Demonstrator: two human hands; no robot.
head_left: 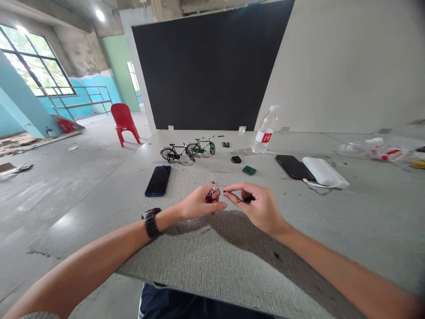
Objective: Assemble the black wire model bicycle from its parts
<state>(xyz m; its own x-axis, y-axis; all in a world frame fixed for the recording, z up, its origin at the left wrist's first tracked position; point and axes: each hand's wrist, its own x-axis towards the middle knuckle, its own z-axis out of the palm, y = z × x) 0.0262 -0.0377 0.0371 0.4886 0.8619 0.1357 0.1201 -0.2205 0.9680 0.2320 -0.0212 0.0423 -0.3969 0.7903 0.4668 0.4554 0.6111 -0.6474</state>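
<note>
Above the middle of the grey table, my left hand [202,204] is closed around a small dark and silver metal part [212,193], whose exact kind I cannot make out. Close on its right, my right hand [257,204] pinches a tiny dark piece [224,190] between thumb and forefinger. Whether the two pieces touch is too small to tell. Farther back stand a black model bicycle [177,153] and a green model bicycle [201,145], side by side. A green flat piece [249,170] and a black block [236,159] lie beyond my right hand.
A blue phone [158,180] lies left of my hands. To the right are a black phone [294,167], a white case [324,172] with a strap and a water bottle [264,130]. Behind rises a black panel [212,71]. A red chair [124,122] stands on the floor.
</note>
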